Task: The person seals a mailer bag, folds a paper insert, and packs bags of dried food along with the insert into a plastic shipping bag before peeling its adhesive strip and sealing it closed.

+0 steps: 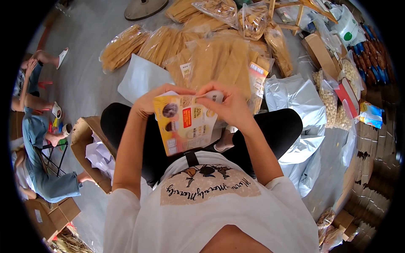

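Before my chest I hold a printed yellow and white packaging sheet (185, 126), tilted, with pictures and small text on it. My left hand (158, 98) is closed on its upper left edge, the fingers partly hidden behind it. At the top right corner my right hand (228, 103) pinches the sheet between thumb and fingers. Just beyond both hands lies a large clear bag of long tan dried strips (219, 59). Another printed label (257, 76) stands beside that bag, to the right of my right hand.
More clear bags of tan strips (122, 48) lie ahead. Silver bags (295, 101) are on the right, near bags of pale pieces (329, 95). An open cardboard box (80, 139) with paper stands left. Other people's legs (40, 130) show at far left.
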Demonstrator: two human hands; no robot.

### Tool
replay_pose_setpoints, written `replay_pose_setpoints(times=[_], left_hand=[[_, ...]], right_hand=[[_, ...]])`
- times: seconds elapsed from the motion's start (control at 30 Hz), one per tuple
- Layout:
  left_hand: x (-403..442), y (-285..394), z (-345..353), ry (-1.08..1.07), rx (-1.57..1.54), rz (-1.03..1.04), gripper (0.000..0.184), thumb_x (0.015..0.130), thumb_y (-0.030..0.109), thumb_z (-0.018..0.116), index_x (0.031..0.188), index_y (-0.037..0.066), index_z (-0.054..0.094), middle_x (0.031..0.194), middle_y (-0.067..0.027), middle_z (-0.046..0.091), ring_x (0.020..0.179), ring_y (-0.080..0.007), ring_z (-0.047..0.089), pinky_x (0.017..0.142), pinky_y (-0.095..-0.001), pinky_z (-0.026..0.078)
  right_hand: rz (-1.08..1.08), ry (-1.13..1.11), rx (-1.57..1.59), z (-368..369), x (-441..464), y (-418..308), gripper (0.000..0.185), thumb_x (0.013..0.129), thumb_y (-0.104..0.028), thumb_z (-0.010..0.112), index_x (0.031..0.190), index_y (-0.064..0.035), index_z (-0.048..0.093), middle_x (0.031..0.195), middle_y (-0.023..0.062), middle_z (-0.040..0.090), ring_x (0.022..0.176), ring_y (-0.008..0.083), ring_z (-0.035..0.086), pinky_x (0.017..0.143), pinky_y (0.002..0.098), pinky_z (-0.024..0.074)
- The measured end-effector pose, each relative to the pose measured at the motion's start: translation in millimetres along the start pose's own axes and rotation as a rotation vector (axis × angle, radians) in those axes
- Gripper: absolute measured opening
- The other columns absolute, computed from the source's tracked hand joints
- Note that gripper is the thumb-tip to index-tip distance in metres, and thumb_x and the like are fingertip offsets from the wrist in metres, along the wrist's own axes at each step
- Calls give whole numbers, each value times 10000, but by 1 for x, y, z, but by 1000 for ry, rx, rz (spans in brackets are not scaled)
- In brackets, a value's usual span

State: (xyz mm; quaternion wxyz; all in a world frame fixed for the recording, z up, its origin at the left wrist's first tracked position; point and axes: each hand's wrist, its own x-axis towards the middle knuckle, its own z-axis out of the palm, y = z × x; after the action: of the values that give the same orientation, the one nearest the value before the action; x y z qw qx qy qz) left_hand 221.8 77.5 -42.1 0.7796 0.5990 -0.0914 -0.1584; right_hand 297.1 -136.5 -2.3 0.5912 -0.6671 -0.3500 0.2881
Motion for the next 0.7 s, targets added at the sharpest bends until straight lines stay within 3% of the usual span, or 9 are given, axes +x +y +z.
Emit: replay_pose_setpoints(times=[0.03, 0.1, 0.13, 0.17, 0.23, 0.37, 0.5, 0.57, 0.7], left_hand=[[4, -5, 3, -6, 6, -3, 379, 661, 163, 710, 986, -3, 607, 1033, -55, 598, 867, -74, 540, 759, -224, 432], [11, -15, 10, 420, 0, 162, 296, 712, 201, 689, 933, 16, 623, 874, -9, 617, 737, -48, 538, 649, -194, 439], [26, -21, -8, 389, -45, 38, 214, 765, 227, 659, 845, 31, 628, 687, 3, 590, 559, -53, 514, 481, -186, 404], [38, -27, -24, 389, -45, 38, 214, 765, 227, 659, 845, 31, 628, 687, 3, 590, 559, -53, 514, 481, -186, 404], [59, -40, -52, 786, -11, -65, 198, 818, 227, 610, 787, 32, 621, 579, -18, 558, 430, -86, 475, 370, -207, 341], [92, -92, -120, 1040, -79, -127, 251, 823, 259, 595, 735, 24, 605, 568, -45, 555, 393, -126, 466, 338, -239, 348], [114, -148, -130, 1205, 395, -481, 310, 756, 232, 612, 867, -57, 615, 691, -154, 614, 533, -238, 599, 454, -335, 467], [114, -268, -161, 1223, 485, -554, 299, 751, 240, 618, 791, -54, 579, 620, -101, 568, 449, -216, 521, 313, -357, 354], [111, -284, -105, 1265, 196, -538, 302, 761, 231, 619, 868, -51, 603, 690, -121, 597, 520, -221, 554, 407, -360, 404]], right_hand=[[26, 80, 20, -4, 4, 2, 108, 761, -106, 645, 833, -30, 620, 713, 20, 620, 645, 88, 557, 570, 224, 425], [46, 163, 42, -13, 14, 11, 110, 765, -114, 658, 821, -26, 623, 697, -3, 614, 644, 50, 535, 566, 205, 415], [83, 305, 80, -19, 18, 20, 113, 764, -117, 664, 797, -18, 619, 678, 0, 607, 622, 49, 528, 556, 202, 413], [122, 444, 117, -26, 24, 31, 123, 764, -120, 670, 774, -11, 616, 659, 2, 600, 600, 48, 520, 546, 200, 411], [57, 635, 31, -53, 42, 59, 138, 770, -121, 666, 732, -2, 607, 635, 5, 592, 570, 47, 509, 512, 206, 402], [182, 822, -158, -121, 68, 168, 213, 753, -184, 686, 736, 14, 610, 666, 37, 610, 586, 81, 540, 532, 231, 421], [388, 856, -660, -137, 55, 213, 325, 722, -289, 682, 707, 29, 619, 638, 94, 617, 569, 173, 577, 553, 303, 445], [474, 791, -708, -133, 38, 238, 332, 723, -305, 674, 705, 22, 620, 630, 113, 613, 571, 198, 584, 558, 315, 449], [523, 766, -742, -133, 32, 242, 352, 719, -332, 676, 665, 11, 618, 565, 124, 590, 538, 240, 586, 552, 338, 456]])
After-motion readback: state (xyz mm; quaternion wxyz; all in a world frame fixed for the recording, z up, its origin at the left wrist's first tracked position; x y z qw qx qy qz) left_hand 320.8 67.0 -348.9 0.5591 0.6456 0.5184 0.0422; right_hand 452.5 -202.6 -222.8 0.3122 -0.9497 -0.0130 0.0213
